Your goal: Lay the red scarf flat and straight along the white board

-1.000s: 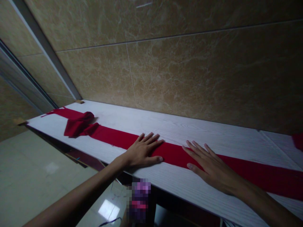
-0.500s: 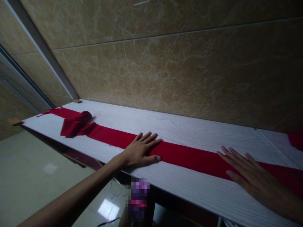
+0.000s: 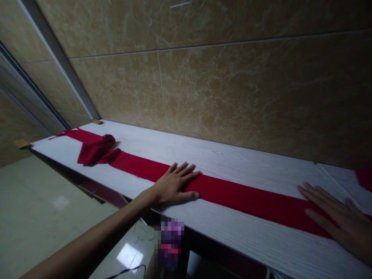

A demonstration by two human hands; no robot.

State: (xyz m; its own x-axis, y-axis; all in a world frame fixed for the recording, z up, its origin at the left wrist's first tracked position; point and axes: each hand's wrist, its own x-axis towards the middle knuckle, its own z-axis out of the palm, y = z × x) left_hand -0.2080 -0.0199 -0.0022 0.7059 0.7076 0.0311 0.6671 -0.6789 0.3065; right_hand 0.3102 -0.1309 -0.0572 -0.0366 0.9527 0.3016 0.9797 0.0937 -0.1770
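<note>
The left forearm (image 3: 95, 236) is slender and bare; the left hand (image 3: 171, 186), also bare, shows slim fingers (image 3: 188, 169) and a short thumbnail (image 3: 197, 195). The right hand (image 3: 338, 221), likewise bare, appears blurred.

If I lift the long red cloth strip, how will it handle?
The red cloth strip is probably floppy: it bunches into soft folds toward the left. Likely light, as it looks thin lying flat on the white table. It may catch under the left hand, which rests across it.

A tan wall (image 3: 232, 93), perhaps marble, rises beyond shiny floor (image 3: 37, 217).
</note>
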